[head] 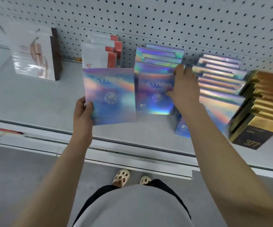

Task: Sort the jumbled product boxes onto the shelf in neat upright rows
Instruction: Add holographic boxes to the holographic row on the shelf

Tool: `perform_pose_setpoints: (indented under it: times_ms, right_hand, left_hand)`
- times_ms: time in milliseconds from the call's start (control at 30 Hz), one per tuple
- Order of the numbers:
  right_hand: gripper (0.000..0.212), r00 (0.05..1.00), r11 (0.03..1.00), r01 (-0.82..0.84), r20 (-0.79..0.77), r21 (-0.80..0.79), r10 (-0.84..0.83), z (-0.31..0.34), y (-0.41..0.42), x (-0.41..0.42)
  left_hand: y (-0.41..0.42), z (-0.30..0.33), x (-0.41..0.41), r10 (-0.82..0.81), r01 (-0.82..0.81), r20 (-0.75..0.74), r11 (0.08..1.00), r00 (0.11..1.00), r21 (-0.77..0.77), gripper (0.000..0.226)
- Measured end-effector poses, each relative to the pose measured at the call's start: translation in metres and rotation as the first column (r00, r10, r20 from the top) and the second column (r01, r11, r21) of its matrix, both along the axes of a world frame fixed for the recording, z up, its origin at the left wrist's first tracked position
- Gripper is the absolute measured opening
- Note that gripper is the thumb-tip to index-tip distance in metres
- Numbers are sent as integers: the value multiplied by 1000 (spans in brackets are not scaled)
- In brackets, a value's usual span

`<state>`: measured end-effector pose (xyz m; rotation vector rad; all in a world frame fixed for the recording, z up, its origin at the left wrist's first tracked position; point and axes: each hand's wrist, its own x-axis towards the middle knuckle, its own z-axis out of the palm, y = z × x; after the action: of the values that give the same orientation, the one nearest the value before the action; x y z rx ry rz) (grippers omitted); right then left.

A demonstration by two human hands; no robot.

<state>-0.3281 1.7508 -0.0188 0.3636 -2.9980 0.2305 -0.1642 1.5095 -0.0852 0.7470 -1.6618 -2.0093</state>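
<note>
My left hand (83,110) grips the lower left corner of a holographic SYRINX box (110,95), holding it upright above the grey shelf (34,102). My right hand (184,86) holds the right edge of the front box (154,94) of an upright row of the same holographic boxes (160,58). To the right a second row of holographic boxes (219,79) leans backwards. One blue box (182,126) lies low on the shelf under my right forearm, partly hidden.
White boxes with red spines (101,53) and a large white box with a dark spine (37,53) stand at the back left. Black and gold boxes (260,112) line the right end. A pegboard wall (165,18) backs the shelf. My feet stand on the grey floor below.
</note>
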Motion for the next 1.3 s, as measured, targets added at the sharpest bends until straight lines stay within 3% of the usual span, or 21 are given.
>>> perform_pose_setpoints:
  times_ms: [100,167,233,300,367,433,567,667,800,967,1300]
  right_hand:
    - [67,1000,988,4,-27,155,0,-3,-2,-5]
    - [61,999,984,1,-47,179,7,-2,-1,-6]
    - [58,995,999,-45,-86,12,46,2,-1,-3]
    - [49,982,932,-177,-112,-315,149,9,-7,2]
    - [46,951,813,-246,31,-527,308,15,-13,7]
    - [46,876,773,-230,219,-592,429,17,-15,11]
    - [32,856,769,-296,200,-567,477,8,-14,10]
    - [32,886,833,-357,130,-422,445,-1,-20,9]
    - [44,910,894,-395,39,-212,412,-7,-22,4]
    - [56,908,907,-419,-17,-50,419,-6,-24,0]
    - [54,906,913,-407,-115,25,407,-16,-20,5]
  left_hand:
    - [5,3,-1,-23,23,-20,1000,1000,-5,11]
    - [8,4,-2,-50,50,-30,999,998,-8,12]
    - [12,4,-3,-94,93,-31,996,995,-8,12]
    - [17,4,-5,-163,163,-33,987,986,-10,13]
    - [23,3,-7,-253,253,-47,967,966,-7,15]
    - [31,2,-13,-307,305,-32,951,951,-57,25]
    - [40,-9,-26,-268,277,72,931,961,-238,31]
    - [40,-15,-34,-291,338,187,885,938,-319,47]
    - [50,-15,-41,-328,374,181,823,927,-428,63]
    - [55,-13,-42,-323,347,134,809,937,-474,68]
    - [53,-13,-45,-286,373,249,803,925,-465,62]
